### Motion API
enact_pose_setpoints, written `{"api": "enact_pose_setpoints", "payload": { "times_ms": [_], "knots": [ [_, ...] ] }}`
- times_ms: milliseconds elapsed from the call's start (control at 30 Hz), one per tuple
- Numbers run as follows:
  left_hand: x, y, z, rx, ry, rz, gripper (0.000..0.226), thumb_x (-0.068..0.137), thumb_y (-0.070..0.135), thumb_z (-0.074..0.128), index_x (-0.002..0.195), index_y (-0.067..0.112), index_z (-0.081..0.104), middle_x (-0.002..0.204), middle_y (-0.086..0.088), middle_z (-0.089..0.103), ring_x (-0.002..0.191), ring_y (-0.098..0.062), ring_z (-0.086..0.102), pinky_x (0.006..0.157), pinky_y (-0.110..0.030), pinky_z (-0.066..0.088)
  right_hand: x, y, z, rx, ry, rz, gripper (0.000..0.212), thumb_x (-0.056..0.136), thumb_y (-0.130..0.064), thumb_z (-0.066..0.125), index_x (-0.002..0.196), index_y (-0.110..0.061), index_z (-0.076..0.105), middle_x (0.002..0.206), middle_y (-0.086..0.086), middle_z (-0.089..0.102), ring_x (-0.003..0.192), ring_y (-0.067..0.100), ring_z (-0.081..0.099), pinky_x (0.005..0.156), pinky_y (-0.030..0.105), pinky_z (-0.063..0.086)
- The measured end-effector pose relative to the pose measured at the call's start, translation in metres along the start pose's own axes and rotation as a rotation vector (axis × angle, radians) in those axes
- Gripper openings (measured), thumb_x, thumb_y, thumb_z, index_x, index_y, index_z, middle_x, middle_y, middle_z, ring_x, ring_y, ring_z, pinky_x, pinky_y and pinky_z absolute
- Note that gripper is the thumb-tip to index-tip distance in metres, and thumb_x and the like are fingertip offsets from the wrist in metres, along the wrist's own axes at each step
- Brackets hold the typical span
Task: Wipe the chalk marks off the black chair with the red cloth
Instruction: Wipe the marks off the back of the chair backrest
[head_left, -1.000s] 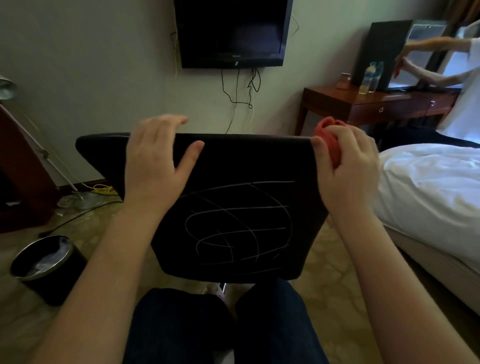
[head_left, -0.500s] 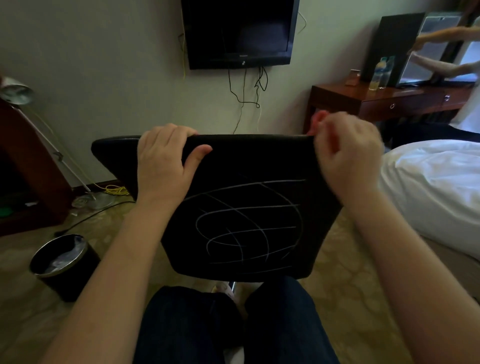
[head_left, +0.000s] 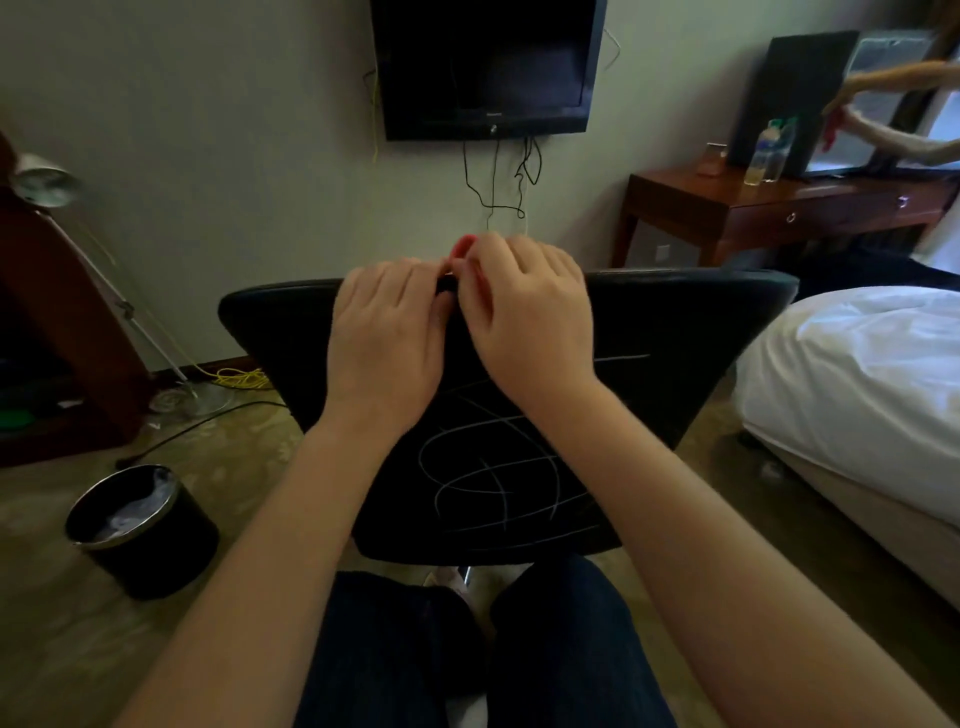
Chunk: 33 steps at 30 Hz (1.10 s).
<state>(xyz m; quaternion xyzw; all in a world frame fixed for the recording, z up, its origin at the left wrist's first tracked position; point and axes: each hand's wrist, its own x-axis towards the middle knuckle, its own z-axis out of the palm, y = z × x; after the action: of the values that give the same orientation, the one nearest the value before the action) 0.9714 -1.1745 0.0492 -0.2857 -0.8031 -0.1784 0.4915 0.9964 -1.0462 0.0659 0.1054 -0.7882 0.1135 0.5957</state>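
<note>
The black chair (head_left: 675, 332) stands right in front of my knees, its backrest facing me. White chalk marks (head_left: 493, 483), loops crossed by lines, cover the backrest's lower middle. My left hand (head_left: 387, 332) grips the backrest's top edge, fingers curled over it. My right hand (head_left: 524, 312) sits beside it at the top edge and holds the bunched red cloth (head_left: 462, 245). Only a small red bit of the cloth peeks out above the fingers. The two hands' fingertips nearly touch.
A black waste bin (head_left: 140, 530) stands on the floor to the left, a floor lamp (head_left: 44, 182) and cables behind it. A white bed (head_left: 857, 384) lies on the right. Another person's arms (head_left: 893, 140) work at the wooden desk (head_left: 753, 208) at the back right.
My right hand has moved left along the chair's top edge with the red cloth, from the right corner to beside my left hand. My left hand keeps its grip.
</note>
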Motion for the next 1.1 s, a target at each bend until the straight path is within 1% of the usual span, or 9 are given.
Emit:
{"api": "enact_pose_setpoints", "payload": {
  "times_ms": [133,233,367,533,633,733,867,1000,1100],
  "knots": [
    [0.001,-0.024,-0.013,-0.022,-0.005,-0.107,0.039,0.104,0.031,0.038,0.113,0.004,0.065,0.107,-0.015,0.068,0.099,-0.032,0.06,0.097,-0.043,0.04,-0.007,0.05,-0.031,-0.064,-0.031,-0.069,0.022,0.097,-0.025,0.055,0.088,-0.007,0.066,0.082,0.01,0.067,0.077,0.029,0.061,0.088,0.038,0.041],
    [-0.003,-0.042,-0.016,0.003,0.035,-0.25,0.049,0.105,0.042,0.031,0.097,0.007,0.065,0.095,-0.012,0.066,0.092,-0.032,0.058,0.098,-0.045,0.038,-0.019,0.104,-0.061,-0.135,0.0,0.199,0.027,0.1,-0.027,0.049,0.09,-0.005,0.061,0.082,0.014,0.063,0.078,0.031,0.058,0.083,0.038,0.04],
    [-0.005,-0.033,-0.008,0.043,0.133,-0.273,0.039,0.104,0.031,0.037,0.083,0.006,0.058,0.079,-0.013,0.058,0.076,-0.031,0.05,0.079,-0.04,0.034,-0.019,0.133,-0.073,-0.135,0.029,0.405,0.032,0.103,-0.03,0.044,0.087,-0.005,0.057,0.076,0.01,0.056,0.074,0.031,0.055,0.081,0.04,0.041],
    [-0.006,-0.013,-0.002,0.06,0.169,-0.274,0.038,0.105,0.023,0.035,0.079,0.004,0.055,0.072,-0.012,0.053,0.069,-0.028,0.043,0.073,-0.037,0.03,-0.006,0.034,-0.025,-0.035,-0.053,0.182,0.029,0.098,-0.029,0.044,0.086,-0.008,0.06,0.078,0.009,0.06,0.075,0.023,0.054,0.075,0.036,0.04],
    [-0.007,-0.01,-0.006,0.051,0.131,-0.219,0.038,0.105,0.021,0.034,0.084,0.004,0.061,0.076,-0.014,0.06,0.069,-0.031,0.049,0.072,-0.038,0.031,-0.002,-0.023,0.006,0.019,-0.025,0.029,0.024,0.096,-0.024,0.052,0.084,-0.008,0.065,0.076,0.011,0.063,0.07,0.03,0.058,0.078,0.04,0.044],
    [-0.007,-0.017,-0.018,-0.12,0.071,-0.184,0.037,0.104,0.023,0.038,0.099,0.006,0.07,0.092,-0.011,0.071,0.084,-0.028,0.06,0.08,-0.033,0.038,-0.001,-0.013,0.002,0.05,-0.07,-0.081,0.023,0.097,-0.027,0.056,0.09,-0.009,0.069,0.081,0.007,0.067,0.075,0.028,0.062,0.089,0.041,0.045],
    [-0.012,-0.026,-0.03,-0.331,0.045,-0.327,0.033,0.104,0.028,0.042,0.112,0.013,0.07,0.11,0.009,0.064,0.106,-0.007,0.056,0.113,-0.026,0.031,-0.013,0.035,-0.033,0.004,-0.071,-0.087,0.023,0.098,-0.027,0.057,0.098,-0.007,0.069,0.096,0.009,0.071,0.088,0.026,0.064,0.1,0.037,0.039],
    [-0.022,-0.031,-0.023,-0.479,0.076,-0.577,0.033,0.103,0.036,0.043,0.122,0.019,0.065,0.121,0.011,0.061,0.113,0.0,0.053,0.102,-0.016,0.041,-0.024,0.065,-0.049,-0.056,0.031,0.198,0.025,0.099,-0.024,0.055,0.103,-0.003,0.066,0.1,0.013,0.069,0.096,0.022,0.059,0.096,0.04,0.043],
    [-0.024,-0.025,-0.021,-0.673,0.095,-0.652,0.036,0.103,0.039,0.04,0.12,0.021,0.066,0.118,0.014,0.064,0.114,-0.002,0.057,0.1,-0.028,0.047,-0.023,0.043,-0.033,-0.012,0.038,0.219,0.025,0.1,-0.022,0.05,0.101,-0.002,0.065,0.101,0.014,0.068,0.096,0.027,0.062,0.094,0.042,0.048]
  ]
}}
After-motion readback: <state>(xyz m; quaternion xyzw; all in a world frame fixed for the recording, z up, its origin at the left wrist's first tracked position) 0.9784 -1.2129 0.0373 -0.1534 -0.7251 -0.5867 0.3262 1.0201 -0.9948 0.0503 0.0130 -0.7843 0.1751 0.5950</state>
